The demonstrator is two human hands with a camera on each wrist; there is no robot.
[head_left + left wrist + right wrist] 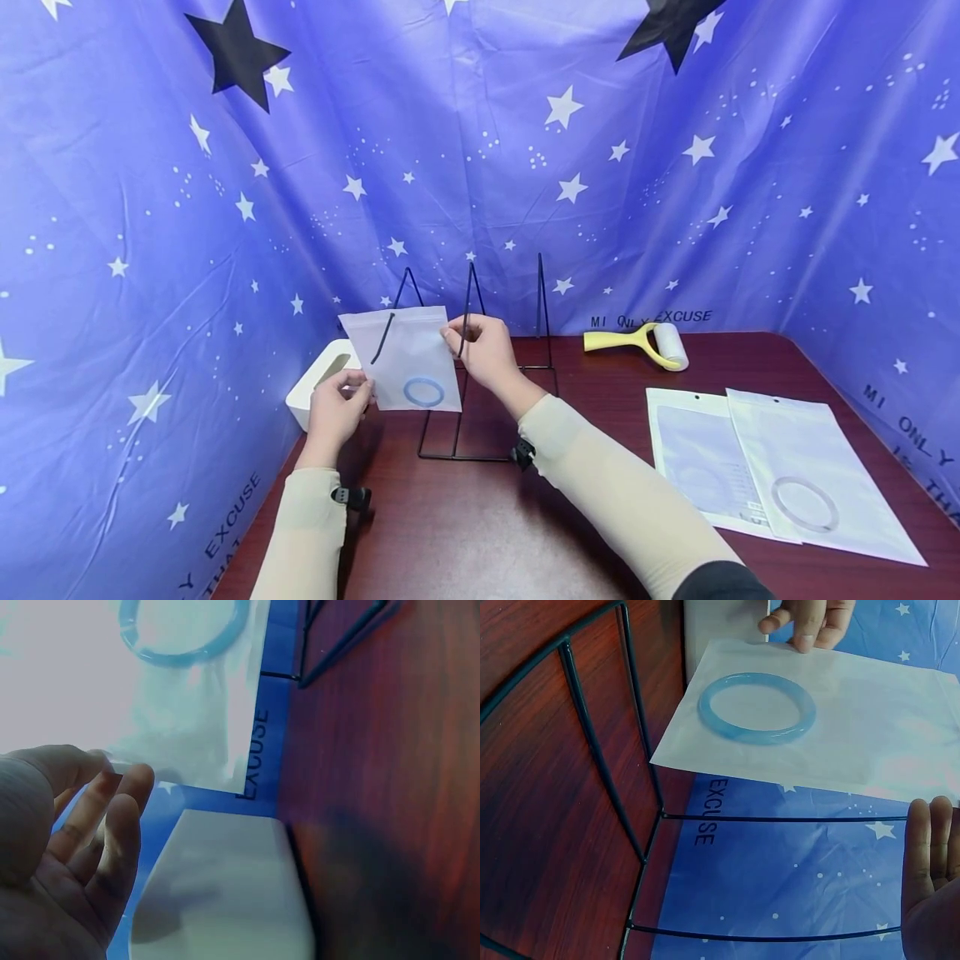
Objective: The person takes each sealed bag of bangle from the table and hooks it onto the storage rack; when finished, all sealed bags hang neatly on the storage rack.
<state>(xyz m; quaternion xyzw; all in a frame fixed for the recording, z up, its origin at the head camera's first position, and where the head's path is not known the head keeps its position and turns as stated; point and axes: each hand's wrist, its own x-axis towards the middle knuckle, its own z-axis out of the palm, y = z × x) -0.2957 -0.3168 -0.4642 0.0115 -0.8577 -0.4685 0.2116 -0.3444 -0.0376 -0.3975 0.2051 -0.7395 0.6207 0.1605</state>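
Note:
A white translucent pouch (pixel 405 354) with a light blue bangle (pixel 757 737) inside is held up at a black wire rack (pixel 454 457). One of the rack's prongs (pixel 382 340) shows in front of the pouch, starting at its top edge near the middle. My left hand (pixel 333 412) pinches the pouch's left edge low down between thumb and fingers. At the opposite edge, near the top, my right hand (pixel 483 350) pinches it beside a rack upright. The bangle lies in the pouch's bottom right part in the head view.
Behind my left hand stands a white container (pixel 302 400). A lint roller with a yellow handle (pixel 611 340) lies at the back right. Nearer on the right, a pouch with a pale bangle (pixel 855 475) overlaps another white pouch (pixel 690 425). Starry blue curtains surround the table.

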